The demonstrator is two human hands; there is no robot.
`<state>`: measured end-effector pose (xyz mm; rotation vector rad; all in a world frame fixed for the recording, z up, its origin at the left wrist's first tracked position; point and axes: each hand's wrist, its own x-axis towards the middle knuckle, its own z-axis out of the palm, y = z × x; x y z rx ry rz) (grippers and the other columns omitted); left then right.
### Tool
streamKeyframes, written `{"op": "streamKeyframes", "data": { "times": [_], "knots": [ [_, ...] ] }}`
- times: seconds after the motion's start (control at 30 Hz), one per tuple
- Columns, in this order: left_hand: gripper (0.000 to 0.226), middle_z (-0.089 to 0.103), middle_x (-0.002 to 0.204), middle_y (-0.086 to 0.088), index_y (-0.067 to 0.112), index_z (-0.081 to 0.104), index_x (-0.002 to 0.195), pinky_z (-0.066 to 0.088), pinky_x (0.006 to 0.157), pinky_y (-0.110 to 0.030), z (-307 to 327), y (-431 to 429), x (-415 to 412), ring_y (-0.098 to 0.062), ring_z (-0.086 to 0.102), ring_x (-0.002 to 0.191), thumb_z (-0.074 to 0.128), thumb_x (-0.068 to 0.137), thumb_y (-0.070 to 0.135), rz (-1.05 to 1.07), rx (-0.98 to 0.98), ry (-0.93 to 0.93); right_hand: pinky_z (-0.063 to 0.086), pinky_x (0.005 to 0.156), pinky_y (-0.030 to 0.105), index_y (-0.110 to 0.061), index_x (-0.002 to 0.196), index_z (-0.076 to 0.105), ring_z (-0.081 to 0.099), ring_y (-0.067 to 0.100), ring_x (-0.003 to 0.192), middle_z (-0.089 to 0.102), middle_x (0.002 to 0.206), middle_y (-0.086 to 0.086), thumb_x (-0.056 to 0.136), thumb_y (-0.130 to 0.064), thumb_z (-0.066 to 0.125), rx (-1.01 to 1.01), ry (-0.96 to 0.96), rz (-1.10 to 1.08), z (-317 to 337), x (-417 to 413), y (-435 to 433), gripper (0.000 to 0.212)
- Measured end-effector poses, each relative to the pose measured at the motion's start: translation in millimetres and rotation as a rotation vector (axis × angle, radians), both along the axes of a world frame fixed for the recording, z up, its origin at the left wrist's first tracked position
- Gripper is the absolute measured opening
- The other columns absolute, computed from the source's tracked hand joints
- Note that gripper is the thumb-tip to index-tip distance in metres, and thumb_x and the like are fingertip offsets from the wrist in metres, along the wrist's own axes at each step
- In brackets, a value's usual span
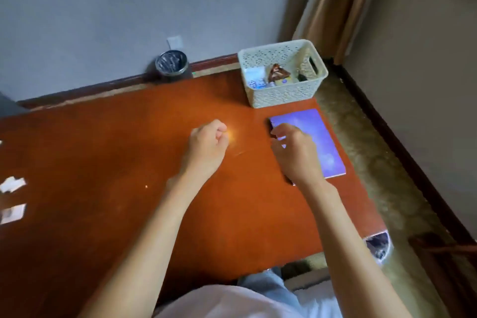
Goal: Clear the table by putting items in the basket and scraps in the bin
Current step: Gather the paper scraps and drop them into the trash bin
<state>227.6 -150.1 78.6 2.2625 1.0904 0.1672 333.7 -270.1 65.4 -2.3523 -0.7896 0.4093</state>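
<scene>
- The white lattice basket (281, 97) stands at the far right corner of the reddish-brown worktop (129, 150), its right side at the worktop's right edge.
- Inside the basket lie a white-and-blue packet (255, 79) on the left, a crumpled brown wrapper (277, 72) in the middle, a pale yellow piece (282, 82) just below the wrapper, and a small dark item (302, 77) against the right wall (too blurred to name).
- The bin (171, 63), dark, round and lined with a shiny bag, stands on the floor past the worktop's far edge, against the grey wall; what it holds cannot be made out.
- A purple notebook (317, 137) lies flat along the right edge, just in front of the basket and not touching it.
- The right hand (294, 150) is on the notebook: its fingers are bent onto the cover and its thumb sits at the book's left edge, gripping that edge near the far left corner.
- The left hand (207, 141) is curled into a loose fist over the middle of the worktop, beside the notebook, with nothing visible in it.
- Two white paper scraps (11, 184) (13, 213) lie at the worktop's left edge, well apart from both hands and from the bin.
</scene>
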Motion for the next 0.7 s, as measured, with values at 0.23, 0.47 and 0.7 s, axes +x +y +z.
{"op": "streamKeyframes", "data": {
  "times": [0.23,0.47,0.7],
  "knots": [
    [0.03,0.061,0.126,-0.006,0.01,0.058,0.122,0.047,0.084,-0.023,-22.2,93.4,-172.3,-0.02,0.057,0.113,0.041,0.098,0.018,0.241,-0.015,0.097,0.049,0.082,0.038,-0.006,0.112,0.061,0.06,0.037,0.101,0.062,0.113,0.016,0.09,-0.008,0.048,-0.139,0.02,0.372,-19.7,-148.4,136.9,0.025],
    [0.029,0.062,0.126,-0.007,0.009,0.058,0.122,0.05,0.09,-0.026,-54.2,163.0,-312.5,-0.021,0.059,0.114,0.046,0.097,0.017,0.394,-0.083,0.187,0.051,0.082,0.037,-0.004,0.113,0.061,0.063,0.038,0.1,0.065,0.112,0.019,0.088,-0.004,0.043,-0.316,0.098,0.632,-54.4,-294.6,243.5,0.031],
    [0.028,0.064,0.12,-0.013,0.004,0.061,0.119,0.051,0.087,-0.028,-81.2,227.7,-414.2,-0.026,0.062,0.109,0.048,0.096,0.014,0.541,-0.187,0.23,0.054,0.088,0.04,-0.004,0.117,0.06,0.063,0.035,0.103,0.065,0.115,0.018,0.089,-0.004,0.044,-0.467,0.159,0.761,-77.1,-388.1,315.8,0.032]
  ]
}}
